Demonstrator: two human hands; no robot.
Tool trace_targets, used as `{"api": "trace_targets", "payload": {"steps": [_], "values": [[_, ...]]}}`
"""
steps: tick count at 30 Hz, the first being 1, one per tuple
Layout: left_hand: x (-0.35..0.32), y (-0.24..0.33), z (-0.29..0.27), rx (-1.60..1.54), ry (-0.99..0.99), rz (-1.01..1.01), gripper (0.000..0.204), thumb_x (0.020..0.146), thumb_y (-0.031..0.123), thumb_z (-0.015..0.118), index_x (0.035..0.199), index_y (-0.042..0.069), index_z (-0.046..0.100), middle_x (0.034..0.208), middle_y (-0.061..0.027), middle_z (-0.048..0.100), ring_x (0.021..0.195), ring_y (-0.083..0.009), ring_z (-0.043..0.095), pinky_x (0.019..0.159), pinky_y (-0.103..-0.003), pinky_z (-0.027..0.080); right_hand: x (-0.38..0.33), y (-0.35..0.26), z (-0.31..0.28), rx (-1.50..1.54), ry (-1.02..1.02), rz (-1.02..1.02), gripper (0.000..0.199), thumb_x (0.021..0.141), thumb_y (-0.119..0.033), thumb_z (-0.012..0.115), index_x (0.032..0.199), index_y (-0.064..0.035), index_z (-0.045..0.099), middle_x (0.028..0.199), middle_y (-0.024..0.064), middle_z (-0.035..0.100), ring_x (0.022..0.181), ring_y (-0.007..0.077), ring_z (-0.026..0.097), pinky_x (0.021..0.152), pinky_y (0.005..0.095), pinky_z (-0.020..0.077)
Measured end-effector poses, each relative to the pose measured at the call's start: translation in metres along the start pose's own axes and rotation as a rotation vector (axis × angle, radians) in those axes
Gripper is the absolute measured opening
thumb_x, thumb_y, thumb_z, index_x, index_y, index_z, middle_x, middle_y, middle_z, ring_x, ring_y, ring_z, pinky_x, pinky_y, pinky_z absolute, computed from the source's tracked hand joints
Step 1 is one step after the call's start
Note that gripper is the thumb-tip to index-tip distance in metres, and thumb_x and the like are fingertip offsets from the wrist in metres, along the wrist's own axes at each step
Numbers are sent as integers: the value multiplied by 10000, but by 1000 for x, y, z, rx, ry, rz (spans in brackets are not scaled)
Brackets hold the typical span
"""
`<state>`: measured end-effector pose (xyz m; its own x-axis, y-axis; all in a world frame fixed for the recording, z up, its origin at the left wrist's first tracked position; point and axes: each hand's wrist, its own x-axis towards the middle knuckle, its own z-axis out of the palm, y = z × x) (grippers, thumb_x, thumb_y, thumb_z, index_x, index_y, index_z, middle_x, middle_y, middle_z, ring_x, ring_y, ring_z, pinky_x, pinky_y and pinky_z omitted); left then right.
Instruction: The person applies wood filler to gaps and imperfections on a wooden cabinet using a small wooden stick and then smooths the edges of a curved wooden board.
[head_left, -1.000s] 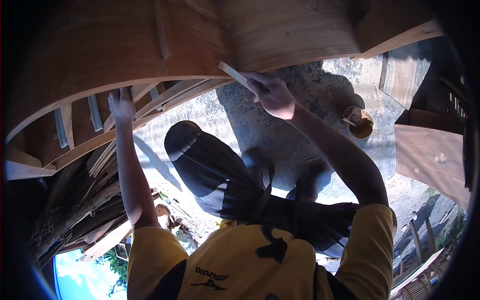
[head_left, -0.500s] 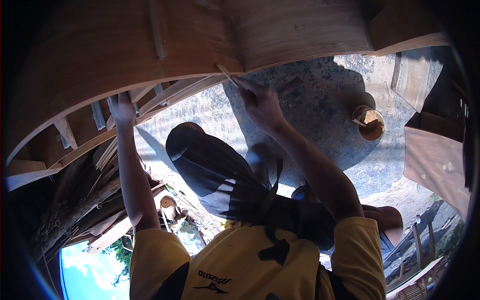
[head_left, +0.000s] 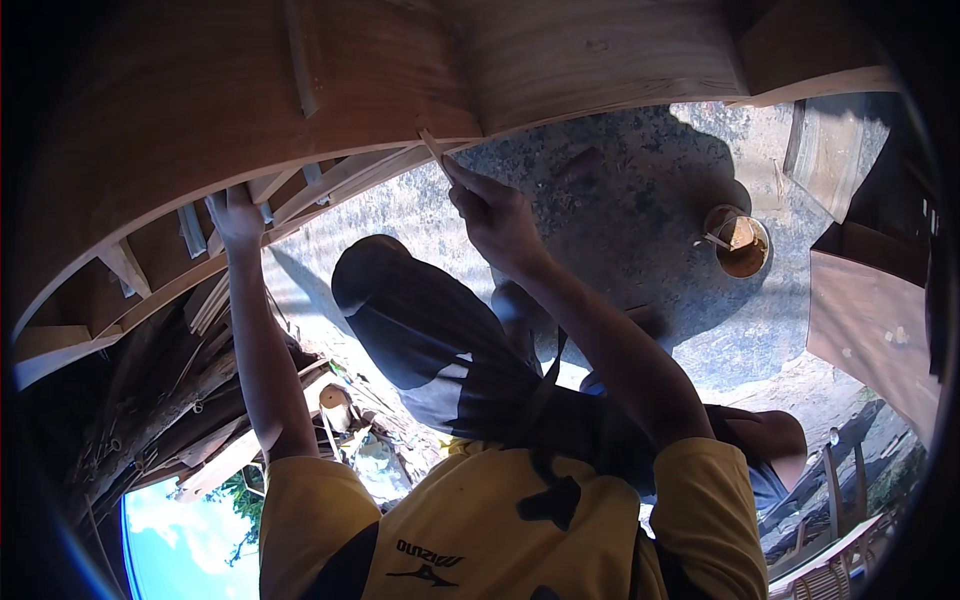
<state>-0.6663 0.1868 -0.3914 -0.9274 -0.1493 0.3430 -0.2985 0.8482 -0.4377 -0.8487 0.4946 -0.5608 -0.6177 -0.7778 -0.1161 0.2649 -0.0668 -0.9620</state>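
Observation:
A large curved wooden panel (head_left: 230,110) fills the top of the view, with a ribbed frame (head_left: 330,190) along its lower edge. My left hand (head_left: 238,218) is raised to that frame and closed on it, its fingertips partly hidden by the wood. In my right hand (head_left: 497,218) a thin, flat wooden stick (head_left: 432,145) is pinched, its tip against the panel's edge near a joint between two panel sections. To the right, on the floor, stands a round bucket (head_left: 742,258) with brownish-orange stuff and a stick inside.
Scrap boards and sticks (head_left: 170,420) are piled below the frame at the left. A wooden panel (head_left: 865,320) stands at the right edge, near a paler board (head_left: 830,160). My bent knee (head_left: 375,275) is between my arms, over the speckled concrete floor (head_left: 640,180).
My right hand has shifted a little left and downward, and the stick's tip has moved left along the panel's edge. My left hand stays at the frame.

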Motion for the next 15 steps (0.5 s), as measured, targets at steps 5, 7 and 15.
{"api": "trace_targets", "payload": {"steps": [5,7,15], "values": [[-8,-4,-7,39,2,9,364,945,89,560,1273,-62,609,1229,-318,596,1104,-519,599,942,-570,483,3,-10,-15,63,-60,115,347,981,-76,616,1326,-65,654,847,107,683,749,103,629,693,280,508],[-7,-3,-7,58,9,11,370,940,82,562,1277,-64,606,1229,-321,595,1107,-521,598,939,-567,489,22,-14,-21,4,-38,146,334,961,-90,634,1291,-107,682,923,175,732,827,177,725,755,315,545],[-3,3,-4,21,-4,-22,350,964,99,535,1262,-71,603,1221,-320,601,1083,-525,608,912,-563,502,24,7,-33,-5,-158,-105,325,992,-64,615,1311,-80,673,843,72,698,755,83,586,712,268,499]]}}
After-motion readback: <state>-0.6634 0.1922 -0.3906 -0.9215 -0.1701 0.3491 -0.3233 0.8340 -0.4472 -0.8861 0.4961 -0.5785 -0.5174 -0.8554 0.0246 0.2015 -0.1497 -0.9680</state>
